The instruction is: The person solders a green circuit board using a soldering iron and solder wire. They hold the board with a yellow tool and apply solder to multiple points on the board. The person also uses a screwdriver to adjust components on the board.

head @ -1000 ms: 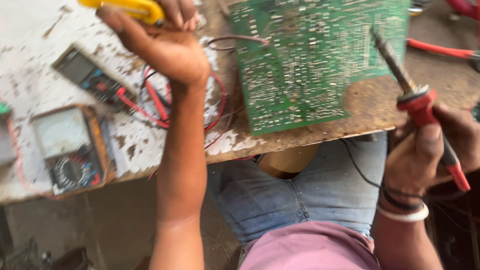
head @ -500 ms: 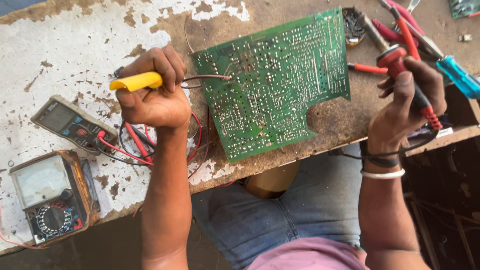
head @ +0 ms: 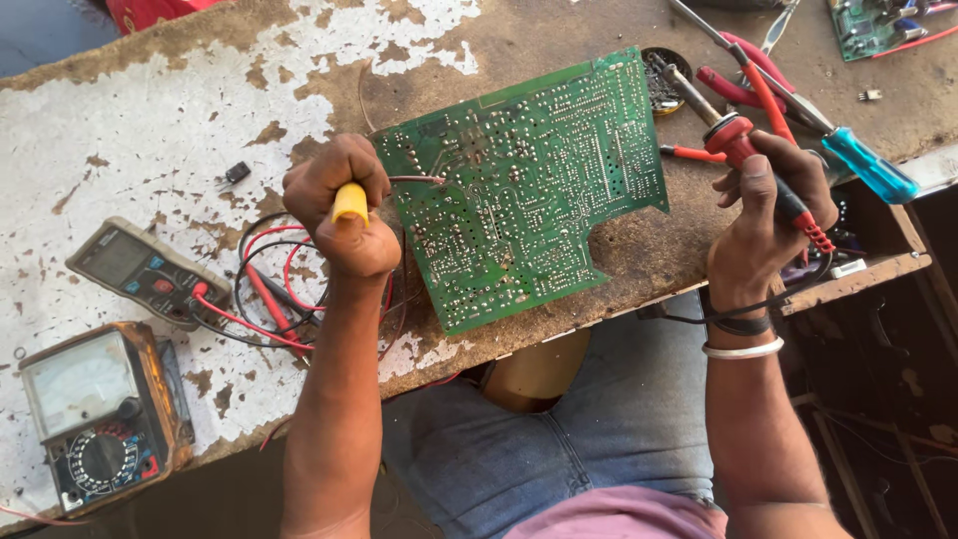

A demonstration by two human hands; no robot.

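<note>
A green circuit board (head: 529, 190) lies solder side up on a worn wooden table (head: 150, 110). My left hand (head: 339, 205) is fisted around a yellow-handled tool (head: 349, 202) just left of the board, near a thin wire running onto it. My right hand (head: 768, 215) grips a red-handled soldering iron (head: 743, 150); its metal tip points up-left toward a round dark tin (head: 667, 82) beyond the board's right corner.
A dark digital multimeter (head: 140, 269) with red and black leads (head: 269, 299) and an analog meter (head: 95, 414) sit at the left. Red-handled pliers (head: 743, 85), a blue-handled screwdriver (head: 863, 165) and a second small board (head: 873, 22) lie at the right. The table edge runs above my lap.
The view has shifted so the whole board shows. My left hand has drawn in to the board's left edge. My right hand has brought the soldering iron closer to the board's right side.
</note>
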